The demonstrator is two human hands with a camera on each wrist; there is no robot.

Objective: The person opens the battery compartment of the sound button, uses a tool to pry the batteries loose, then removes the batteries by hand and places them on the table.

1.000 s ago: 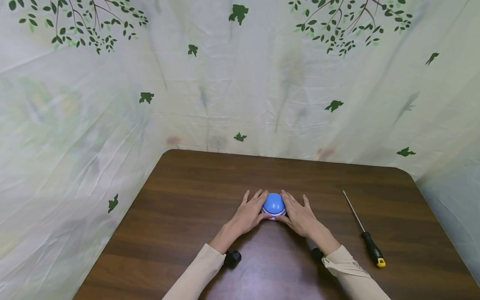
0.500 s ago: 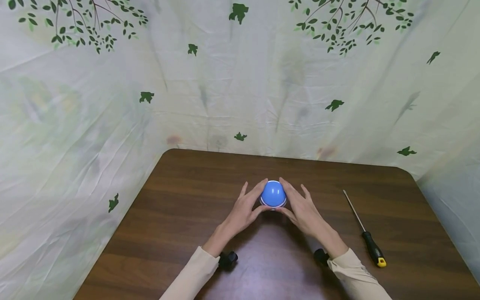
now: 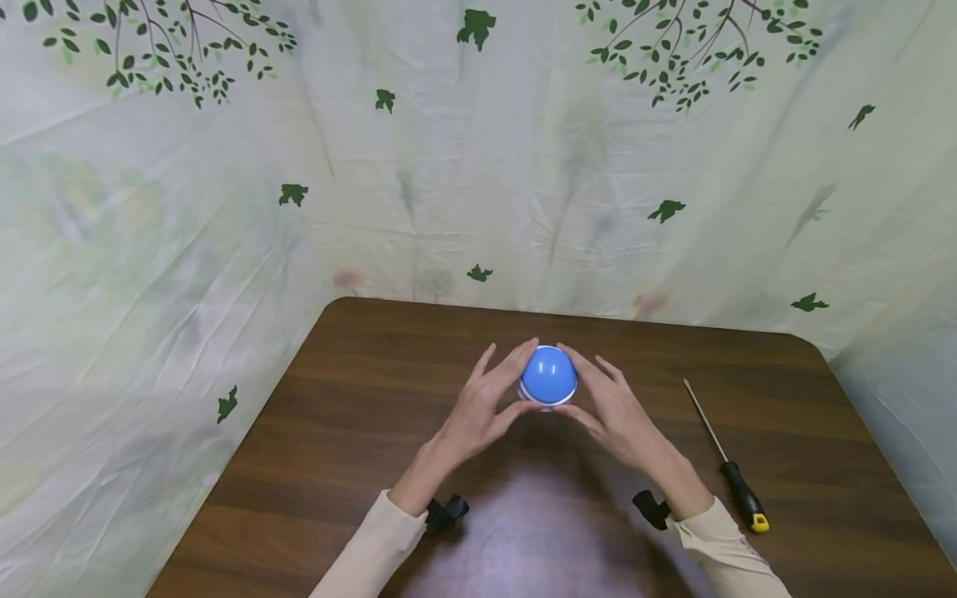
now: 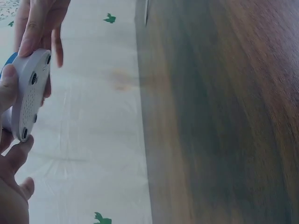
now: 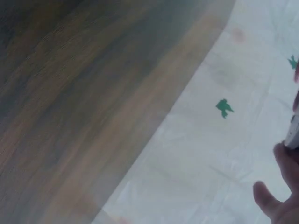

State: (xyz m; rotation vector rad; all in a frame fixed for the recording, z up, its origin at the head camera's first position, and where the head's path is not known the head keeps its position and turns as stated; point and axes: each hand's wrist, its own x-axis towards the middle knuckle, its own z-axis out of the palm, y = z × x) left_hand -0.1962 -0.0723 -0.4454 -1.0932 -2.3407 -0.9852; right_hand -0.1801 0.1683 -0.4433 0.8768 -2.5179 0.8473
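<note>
Blue-domed device (image 3: 549, 378) is held between the two hands above the brown table (image 3: 359, 365), near the middle of the far half in the head view. Compared with one second ago, it sits higher in that view and looks larger, its dome now showing as a fuller round; both hands have moved up with it, and the wrists stand farther apart. The screwdriver (image 3: 736, 473) lies where it did, well to the right, its tip pointing away from the person.

The dome faces up and back toward the head camera. From there the outline is nearly round, with no clear long axis. The left wrist view shows the flat white underside (image 4: 35, 95), with small dark feet and a patch of holes, turned toward the tabletop and apart from it.

The left hand (image 3: 478, 409) grips the left side, thumb at the near edge and fingers at the far edge, a wide gap between them; one outer finger sticks out free. The right hand (image 3: 619, 409) mirrors it on the right side. The right wrist view catches only a sliver of the base, touched by a fingertip.
</note>
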